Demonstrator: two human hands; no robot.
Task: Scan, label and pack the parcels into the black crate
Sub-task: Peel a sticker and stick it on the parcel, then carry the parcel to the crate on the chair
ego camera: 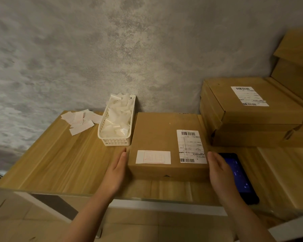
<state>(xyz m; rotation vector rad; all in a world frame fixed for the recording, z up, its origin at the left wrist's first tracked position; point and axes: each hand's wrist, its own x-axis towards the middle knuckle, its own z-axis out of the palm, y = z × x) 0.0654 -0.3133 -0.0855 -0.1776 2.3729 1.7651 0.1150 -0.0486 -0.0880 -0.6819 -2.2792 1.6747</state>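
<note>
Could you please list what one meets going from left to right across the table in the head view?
Loose paper slips → white basket → left hand → labelled parcel → right hand → dark phone.

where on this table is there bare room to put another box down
The widest bare patch is the left front of the wooden table, bordered by the loose paper slips, the white plastic basket and the left hand. The right is crowded: the labelled cardboard parcel, the black phone and the stacked cardboard boxes.
</note>
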